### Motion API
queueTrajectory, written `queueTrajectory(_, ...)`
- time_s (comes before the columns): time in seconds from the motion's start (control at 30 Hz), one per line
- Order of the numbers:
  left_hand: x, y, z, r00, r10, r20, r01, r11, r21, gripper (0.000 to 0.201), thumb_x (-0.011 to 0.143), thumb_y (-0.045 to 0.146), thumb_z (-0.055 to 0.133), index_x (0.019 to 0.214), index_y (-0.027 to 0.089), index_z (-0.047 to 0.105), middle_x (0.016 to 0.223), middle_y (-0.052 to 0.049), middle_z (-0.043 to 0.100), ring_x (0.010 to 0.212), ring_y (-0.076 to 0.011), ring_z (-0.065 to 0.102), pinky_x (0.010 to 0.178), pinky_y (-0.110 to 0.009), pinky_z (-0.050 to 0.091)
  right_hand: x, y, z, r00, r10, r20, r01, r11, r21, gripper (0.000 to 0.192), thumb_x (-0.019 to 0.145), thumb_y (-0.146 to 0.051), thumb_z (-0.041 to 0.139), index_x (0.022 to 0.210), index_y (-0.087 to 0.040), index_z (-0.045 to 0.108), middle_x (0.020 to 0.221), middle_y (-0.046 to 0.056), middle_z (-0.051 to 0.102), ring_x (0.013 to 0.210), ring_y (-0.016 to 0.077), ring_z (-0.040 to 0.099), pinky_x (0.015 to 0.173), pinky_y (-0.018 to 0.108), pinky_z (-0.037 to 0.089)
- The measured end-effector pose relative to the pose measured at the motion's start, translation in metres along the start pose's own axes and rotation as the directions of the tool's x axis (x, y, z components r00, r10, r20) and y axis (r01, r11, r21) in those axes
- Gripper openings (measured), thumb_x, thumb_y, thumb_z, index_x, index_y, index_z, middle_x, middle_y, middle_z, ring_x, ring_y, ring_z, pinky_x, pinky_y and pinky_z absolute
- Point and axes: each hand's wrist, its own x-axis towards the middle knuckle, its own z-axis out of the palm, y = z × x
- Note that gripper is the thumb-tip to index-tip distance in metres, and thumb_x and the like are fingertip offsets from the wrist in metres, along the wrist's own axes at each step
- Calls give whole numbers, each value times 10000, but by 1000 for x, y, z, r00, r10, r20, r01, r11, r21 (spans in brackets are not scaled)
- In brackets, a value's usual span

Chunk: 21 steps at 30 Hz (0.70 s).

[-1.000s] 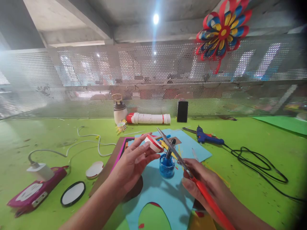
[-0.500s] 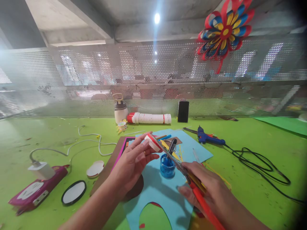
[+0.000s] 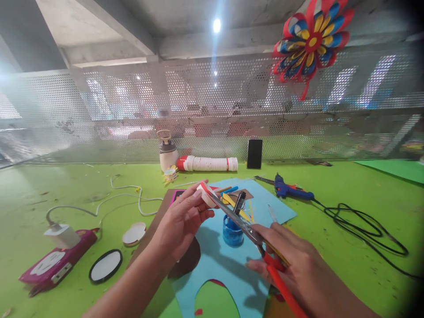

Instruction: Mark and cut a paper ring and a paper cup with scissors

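Observation:
My left hand (image 3: pixel 183 214) is closed on a small white ring with a red edge (image 3: pixel 208 199), holding it up over the light blue paper (image 3: pixel 212 251). In my right hand (image 3: pixel 294 260) are scissors with red handles (image 3: pixel 278 276). Their metal blades point up and left, with the tips at the red edge of the ring. A thin yellowish stick (image 3: pixel 276 251) also shows under the right fingers. Just beneath the blades stands a blue jar (image 3: pixel 232 232) with a black marker (image 3: pixel 239 203) upright in it.
To the left lie a purple power strip (image 3: pixel 58 263) with a white charger, a black-rimmed disc (image 3: pixel 105 266) and a white round lid (image 3: pixel 134 233). A blue glue gun (image 3: pixel 291 190) with a black cord is at right. White ribbed tube (image 3: pixel 210 164) and phone (image 3: pixel 255 153) stand behind.
The ring and left hand have shifted slightly left. The scissor blades look closer together now, still against the red edge. The view has moved a little.

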Motion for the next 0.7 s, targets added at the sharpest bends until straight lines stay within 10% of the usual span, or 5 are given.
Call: queueTrajectory(0.7,0,-2,-2,997,56,48,-57,998,20,191,889,241,703,1041,138,757,1001,-75,760,840,-131,670,745,-229,564,-2,2,-2,994,-81,-71,75,994,-80,437,959,-446,592,1275,-151,658,895,98,669,828,246,694,734,361,625)
